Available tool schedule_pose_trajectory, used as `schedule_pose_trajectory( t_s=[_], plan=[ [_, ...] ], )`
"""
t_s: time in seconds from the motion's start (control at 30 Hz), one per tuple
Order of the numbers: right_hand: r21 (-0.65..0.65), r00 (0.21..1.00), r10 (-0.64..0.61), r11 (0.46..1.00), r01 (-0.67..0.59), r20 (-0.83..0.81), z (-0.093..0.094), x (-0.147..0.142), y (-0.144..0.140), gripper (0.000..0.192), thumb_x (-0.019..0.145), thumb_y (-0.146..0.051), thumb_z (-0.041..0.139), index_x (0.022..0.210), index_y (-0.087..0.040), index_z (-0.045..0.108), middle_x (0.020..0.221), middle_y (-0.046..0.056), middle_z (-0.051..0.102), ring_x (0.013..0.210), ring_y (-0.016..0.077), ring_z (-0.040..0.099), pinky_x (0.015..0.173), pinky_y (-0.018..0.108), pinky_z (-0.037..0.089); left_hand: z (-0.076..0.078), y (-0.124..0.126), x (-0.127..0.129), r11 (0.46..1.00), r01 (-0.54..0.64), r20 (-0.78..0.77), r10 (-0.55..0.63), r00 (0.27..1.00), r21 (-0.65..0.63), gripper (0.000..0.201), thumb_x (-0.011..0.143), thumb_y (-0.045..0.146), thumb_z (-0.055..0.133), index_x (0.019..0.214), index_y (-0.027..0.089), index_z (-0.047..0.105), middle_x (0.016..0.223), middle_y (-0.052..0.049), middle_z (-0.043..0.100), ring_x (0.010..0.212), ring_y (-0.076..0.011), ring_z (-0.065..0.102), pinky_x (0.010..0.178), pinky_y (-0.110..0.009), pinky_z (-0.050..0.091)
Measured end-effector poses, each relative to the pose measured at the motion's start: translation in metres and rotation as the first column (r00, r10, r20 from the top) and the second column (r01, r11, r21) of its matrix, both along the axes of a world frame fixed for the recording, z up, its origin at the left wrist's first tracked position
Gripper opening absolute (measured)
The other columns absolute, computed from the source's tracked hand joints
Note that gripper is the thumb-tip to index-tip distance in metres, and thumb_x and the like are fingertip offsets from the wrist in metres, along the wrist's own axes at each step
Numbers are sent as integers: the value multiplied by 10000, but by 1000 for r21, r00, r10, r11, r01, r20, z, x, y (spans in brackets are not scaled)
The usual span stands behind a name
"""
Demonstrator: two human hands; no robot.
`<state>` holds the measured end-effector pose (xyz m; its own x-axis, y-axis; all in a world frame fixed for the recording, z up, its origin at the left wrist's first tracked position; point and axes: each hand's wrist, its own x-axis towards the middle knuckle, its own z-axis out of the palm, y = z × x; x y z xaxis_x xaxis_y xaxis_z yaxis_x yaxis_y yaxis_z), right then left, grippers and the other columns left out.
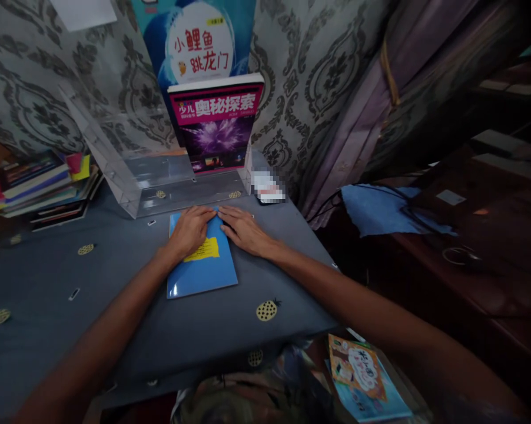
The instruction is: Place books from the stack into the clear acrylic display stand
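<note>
A blue book (206, 279) with a yellow label (209, 249) lies closed on the cloth-covered table (133, 330). My left hand (192, 228) rests on its upper part, fingers stretched towards the far edge and partly covering the label. At the book's far right corner is my right hand (243, 229), its fingers extended and touching the edge, the fingertips close to those of the left. Just beyond, a clear acrylic stand (177, 199) holds a magenta and purple book (216, 126) upright. Behind that stands a taller teal book (199, 41).
Several stacked books (49, 187) sit at the table's left. A blurred-out small item (269, 187) lies right of the stand. Below the table's right edge are more picture books (365, 377). A purple curtain (349, 129) hangs at the right, near a blue cloth (382, 209).
</note>
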<state>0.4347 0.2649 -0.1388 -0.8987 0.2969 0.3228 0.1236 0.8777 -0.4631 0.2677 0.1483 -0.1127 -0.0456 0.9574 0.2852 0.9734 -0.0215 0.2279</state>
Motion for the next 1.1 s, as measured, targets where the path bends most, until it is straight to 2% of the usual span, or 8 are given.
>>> schedule_pose_trajectory(
  t_s=[0.23, 0.43, 0.53, 0.7, 0.93, 1.1],
  plan=[
    [31, 999, 31, 999, -30, -32, 1, 9, -10, 450, 1024, -285, 435, 1424, -116, 551, 1487, 162, 525, 1415, 278, 458, 1177, 531, 373, -9, -7, -12, 992, 123, -16, -123, 992, 36, 536, 812, 59, 434, 1285, 182, 652, 1367, -73, 655, 1289, -226, 580, 1109, -481, 432],
    [21, 997, 35, 999, -34, -64, 1, 17, -16, 423, 1014, -269, 459, 1400, -146, 582, 1447, 149, 570, 1362, 279, 521, 1143, 528, 411, -7, -15, -10, 980, 190, -35, -188, 982, 55, 502, 851, 77, 413, 1292, 141, 643, 1362, -108, 654, 1319, -238, 566, 1087, -489, 453],
    [20, 997, 47, 999, -46, -68, 3, 22, -20, 405, 1011, -250, 468, 1383, -161, 600, 1434, 141, 584, 1348, 273, 536, 1133, 524, 418, -4, -19, -8, 976, 213, -31, -212, 977, 43, 500, 866, 85, 411, 1304, 168, 638, 1358, -89, 660, 1324, -225, 562, 1092, -486, 448],
    [34, 997, 52, 998, -50, -56, 5, 29, -25, 403, 1013, -253, 478, 1367, -109, 604, 1425, 167, 586, 1347, 281, 533, 1132, 514, 413, -2, -19, -5, 981, 196, -47, -195, 980, 0, 504, 876, 84, 401, 1317, 169, 630, 1375, -90, 648, 1339, -222, 547, 1097, -476, 433],
    [57, 998, 59, 997, -58, -26, 7, 30, -26, 403, 1024, -268, 456, 1375, -127, 596, 1424, 158, 589, 1354, 288, 521, 1130, 548, 395, 1, 2, -1, 994, 91, -103, -97, 990, -66, 513, 906, 80, 390, 1370, 175, 586, 1454, -91, 581, 1368, -242, 513, 1092, -475, 408],
    [57, 999, 49, 997, -48, -23, 8, 30, -27, 404, 1025, -260, 455, 1374, -113, 594, 1423, 163, 588, 1353, 289, 524, 1130, 539, 397, 2, 9, -2, 993, 96, -86, -101, 991, -62, 499, 922, 90, 382, 1366, 183, 590, 1445, -86, 590, 1361, -241, 518, 1093, -489, 401]
  ],
)
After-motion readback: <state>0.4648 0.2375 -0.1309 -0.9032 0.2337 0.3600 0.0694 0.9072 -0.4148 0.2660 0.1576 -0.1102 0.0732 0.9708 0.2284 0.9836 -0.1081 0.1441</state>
